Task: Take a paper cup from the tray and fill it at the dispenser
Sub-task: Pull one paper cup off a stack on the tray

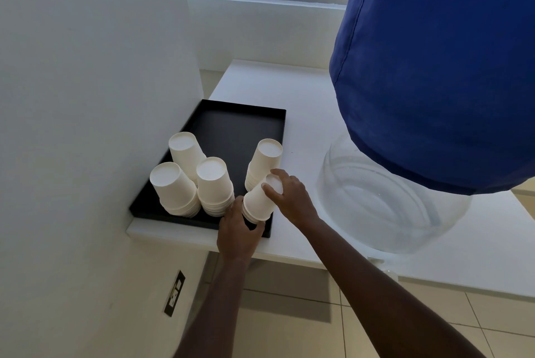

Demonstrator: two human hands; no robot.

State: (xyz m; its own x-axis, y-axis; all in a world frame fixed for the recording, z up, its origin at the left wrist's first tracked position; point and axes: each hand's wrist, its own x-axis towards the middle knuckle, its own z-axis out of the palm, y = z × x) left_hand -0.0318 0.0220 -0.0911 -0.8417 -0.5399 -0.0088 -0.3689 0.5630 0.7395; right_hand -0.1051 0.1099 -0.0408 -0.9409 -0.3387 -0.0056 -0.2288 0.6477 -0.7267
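A black tray [231,123] on the white table holds several stacks of upside-down white paper cups [212,181]. At the tray's near right corner a tilted stack of paper cups [257,204] is held by both hands. My right hand [292,198] grips the top cup around its base. My left hand [236,230] holds the stack's lower rims. The dispenser [385,201] stands to the right: a clear round bottle under a blue cloth cover [434,68]. Its tap is not clearly visible.
A white wall [86,97] closes off the left side, with a power socket [175,294] low on it. The white table [304,114] extends toward a window at the back. Tiled floor lies below the table's front edge.
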